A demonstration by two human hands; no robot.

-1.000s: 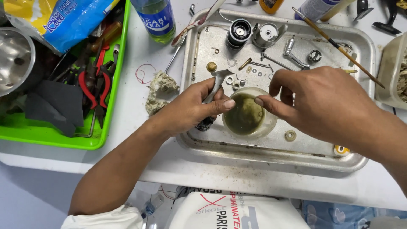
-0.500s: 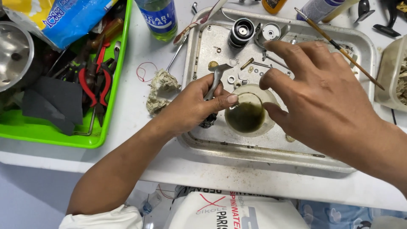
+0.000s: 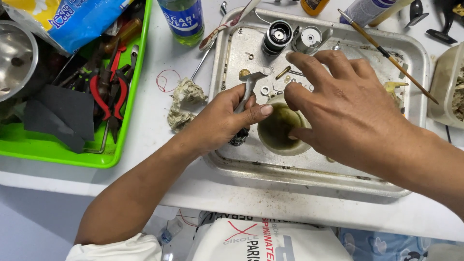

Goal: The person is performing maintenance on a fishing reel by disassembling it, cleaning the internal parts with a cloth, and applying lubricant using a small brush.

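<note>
The left hand (image 3: pixel 220 121) is clamped on a handle (image 3: pixel 247 92), a stiff, light metal part (likely greasy, so slippery), best taken by its dark knob end. Beside it in the tray (image 3: pixel 309 169) sits a cup (image 3: pixel 280 130) of murky liquid. The right hand (image 3: pixel 353 111) hovers over it, fingers spread and holding nothing. Beyond lie small washers (image 3: pixel 265 90) and a spool (image 3: pixel 277 36).

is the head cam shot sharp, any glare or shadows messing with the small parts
Head view: sharp across the middle, the left hand and right hand show no motion blur; light is soft and even, with only faint shadows under the hands on the metal tray; mild sheen on the tray, none hiding the small washers; the right hand covers part of the small cup; the steel bowl at the left edge is cropped.
</note>
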